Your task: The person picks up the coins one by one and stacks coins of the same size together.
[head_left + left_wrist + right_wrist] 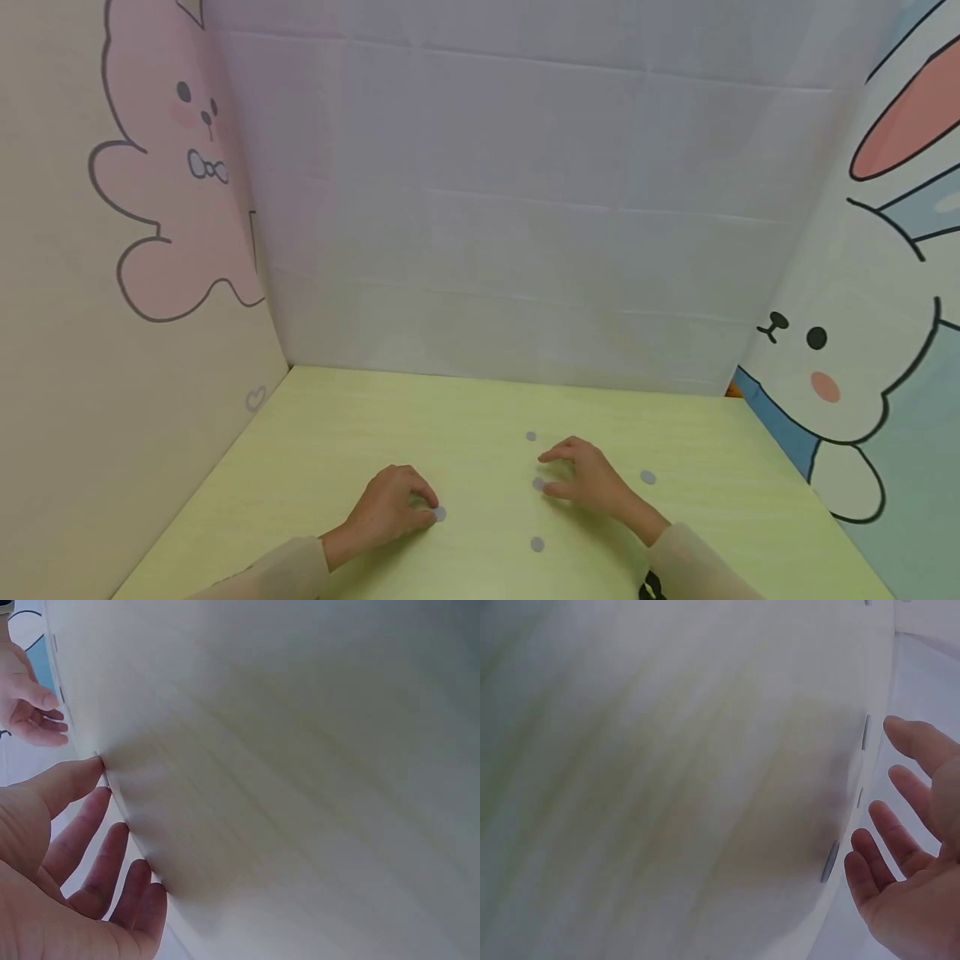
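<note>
At the left of the group of small flat grey discs, my left hand (392,505) pinches one grey disc (440,514) by its edge with thumb and index finger. In the left wrist view, those fingertips meet the thin disc at the tabletop, and the other fingertips rest at the surface. My right hand (588,481) hovers over the table with thumb and fingers spread, holding nothing. Its thumb overlaps a second grey disc (538,483) in the head view. From the right wrist, its fingertips show apart from the discs (830,861) seen edge-on.
More grey discs lie behind the right hand (531,436), nearer the front (537,544) and to its right (648,477). A black object (651,586) shows beside the right sleeve. White sheeting (525,208) and cartoon-printed side panels (862,375) border the pale yellow table (360,417).
</note>
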`<state>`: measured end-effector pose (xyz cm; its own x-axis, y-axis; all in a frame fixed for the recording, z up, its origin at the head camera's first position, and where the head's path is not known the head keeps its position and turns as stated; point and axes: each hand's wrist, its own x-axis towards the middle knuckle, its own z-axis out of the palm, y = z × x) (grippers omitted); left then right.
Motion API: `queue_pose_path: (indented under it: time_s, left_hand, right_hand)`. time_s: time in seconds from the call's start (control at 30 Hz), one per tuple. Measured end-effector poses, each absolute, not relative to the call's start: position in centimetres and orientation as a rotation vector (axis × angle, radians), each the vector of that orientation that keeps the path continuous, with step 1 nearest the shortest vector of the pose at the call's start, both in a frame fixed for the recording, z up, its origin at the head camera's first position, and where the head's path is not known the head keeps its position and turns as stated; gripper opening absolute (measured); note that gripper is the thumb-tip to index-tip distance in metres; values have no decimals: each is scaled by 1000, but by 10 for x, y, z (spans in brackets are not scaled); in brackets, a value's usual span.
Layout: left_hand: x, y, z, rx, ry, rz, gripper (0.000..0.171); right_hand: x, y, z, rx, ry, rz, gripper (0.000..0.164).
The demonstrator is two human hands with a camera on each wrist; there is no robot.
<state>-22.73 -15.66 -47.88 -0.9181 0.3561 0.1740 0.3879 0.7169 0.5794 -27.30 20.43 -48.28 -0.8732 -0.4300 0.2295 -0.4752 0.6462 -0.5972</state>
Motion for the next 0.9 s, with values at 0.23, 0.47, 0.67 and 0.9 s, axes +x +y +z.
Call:
queue_pose_path:
  time_s: [0.23, 0.47, 0.67, 0.9]
  left_hand:
    - [-226, -155, -479, -622, -2863, -1001, 11]
    - [-225, -156, -478, -613, -2857, -994, 11]
    - [-225, -156, -478, -628, -2846, -960, 12]
    - [-226, -156, -478, -620, -2845, -965, 12]
  right_hand:
    - [-274, 206, -489, 736, -2873, 994, 34]
    - [-275, 204, -489, 761, -2854, 970, 25]
    - [-274, 201, -489, 767, -2802, 963, 21]
    - [-275, 198, -491, 725, -2796, 941, 18]
